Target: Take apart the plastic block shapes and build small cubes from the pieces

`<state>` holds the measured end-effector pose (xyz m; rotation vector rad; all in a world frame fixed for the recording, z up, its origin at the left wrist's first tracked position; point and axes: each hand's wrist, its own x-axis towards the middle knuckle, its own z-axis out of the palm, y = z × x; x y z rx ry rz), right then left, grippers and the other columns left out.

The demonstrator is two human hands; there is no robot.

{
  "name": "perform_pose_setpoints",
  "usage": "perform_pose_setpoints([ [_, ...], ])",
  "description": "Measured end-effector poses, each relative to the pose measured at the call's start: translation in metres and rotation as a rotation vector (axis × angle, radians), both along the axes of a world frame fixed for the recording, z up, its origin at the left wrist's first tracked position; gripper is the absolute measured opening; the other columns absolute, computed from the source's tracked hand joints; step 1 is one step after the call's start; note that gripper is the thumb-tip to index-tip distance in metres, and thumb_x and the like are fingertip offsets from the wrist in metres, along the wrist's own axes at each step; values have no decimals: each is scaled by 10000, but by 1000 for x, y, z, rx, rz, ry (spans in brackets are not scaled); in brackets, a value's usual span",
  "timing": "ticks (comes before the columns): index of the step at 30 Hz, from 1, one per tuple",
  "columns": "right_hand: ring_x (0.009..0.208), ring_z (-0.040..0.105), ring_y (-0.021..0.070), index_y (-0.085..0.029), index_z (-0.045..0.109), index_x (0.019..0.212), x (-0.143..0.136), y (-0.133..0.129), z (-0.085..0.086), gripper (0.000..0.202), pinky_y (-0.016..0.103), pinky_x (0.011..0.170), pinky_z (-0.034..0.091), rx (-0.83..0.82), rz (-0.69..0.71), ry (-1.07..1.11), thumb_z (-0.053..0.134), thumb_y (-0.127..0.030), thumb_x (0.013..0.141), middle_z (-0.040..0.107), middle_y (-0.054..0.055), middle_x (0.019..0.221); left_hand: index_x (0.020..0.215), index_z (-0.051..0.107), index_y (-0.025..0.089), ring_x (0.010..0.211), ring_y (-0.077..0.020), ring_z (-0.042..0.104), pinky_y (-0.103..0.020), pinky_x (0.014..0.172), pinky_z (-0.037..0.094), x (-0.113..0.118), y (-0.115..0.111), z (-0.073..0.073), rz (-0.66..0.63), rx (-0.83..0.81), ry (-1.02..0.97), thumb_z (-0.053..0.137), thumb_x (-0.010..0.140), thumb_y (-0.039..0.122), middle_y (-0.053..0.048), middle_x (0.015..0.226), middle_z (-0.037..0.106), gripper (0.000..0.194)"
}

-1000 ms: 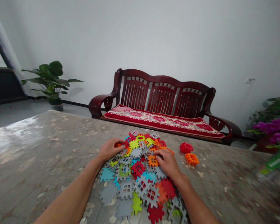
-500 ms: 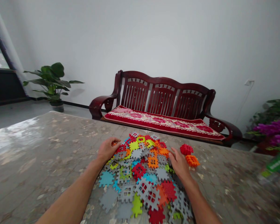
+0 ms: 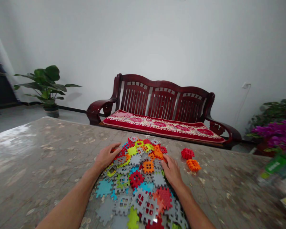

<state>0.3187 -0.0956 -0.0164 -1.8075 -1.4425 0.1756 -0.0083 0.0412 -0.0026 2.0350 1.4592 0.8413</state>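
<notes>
A loose heap of flat plastic interlocking tiles (image 3: 135, 160) with notched edges lies in front of me, in red, grey, orange, lime and blue; some have window cut-outs. Along the heap's far left edge rests my left hand (image 3: 107, 156), open, its fingers curved around the outer tiles. My right hand (image 3: 172, 169) is open against the right edge, fingertips touching tiles beside an orange tile (image 3: 158, 152). Neither hand grips a tile that I can see. To the right of the heap sit a red block (image 3: 187, 153) and an orange block (image 3: 193, 165), apart from it.
The heap lies on a table with a patterned, glossy cover (image 3: 52, 159). Behind stands a dark wooden bench (image 3: 162, 95) with a red floral cushion (image 3: 164, 125). At right are purple flowers (image 3: 276, 133) and a blurred green-labelled item (image 3: 275, 165). A potted plant (image 3: 47, 86) stands at left.
My right hand has moved left, inward against the heap, pushing its right edge closer in. My left hand stays at the left edge. The whole view has shifted slightly.
</notes>
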Motion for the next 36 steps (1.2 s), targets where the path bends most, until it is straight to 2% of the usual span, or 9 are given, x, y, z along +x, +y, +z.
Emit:
perform_pose_setpoints([
  [6,1085,630,255,-242,748,999,-2,1,3,341,423,1021,442,70,87,150,490,-390,832,724,69,1118,1130,728,253,970,-241,683,-305,841,493,1,0,2,-9,8,99,506,842,417,-37,1085,760,399],
  [11,981,676,279,-230,763,913,13,1,8,359,424,929,500,52,71,324,539,-480,785,761,71,991,1057,750,261,944,-235,680,-274,753,495,1,-1,2,2,-4,90,528,824,372,-27,1036,770,340],
  [15,953,683,300,-210,770,888,27,0,11,404,436,916,504,27,41,400,591,-529,717,769,84,965,1059,749,258,943,-224,681,-268,746,494,2,-1,1,11,-14,92,512,837,357,-25,1035,768,339],
  [19,912,687,296,-204,778,890,34,-2,13,418,430,882,516,11,53,476,615,-545,712,772,86,934,1057,750,255,950,-214,683,-272,781,494,1,0,0,7,8,108,498,846,329,-25,1050,765,337],
  [28,882,685,282,-208,777,870,31,1,10,396,395,832,527,8,66,487,618,-531,704,771,76,902,1032,750,262,947,-221,684,-275,750,486,2,0,-1,36,11,128,507,839,301,-26,1025,769,312],
  [36,903,684,281,-199,770,882,31,4,4,386,401,872,508,20,52,510,597,-500,712,770,76,929,1037,742,259,944,-220,684,-280,753,482,2,0,-1,52,13,160,503,845,318,-28,1021,766,311],
])
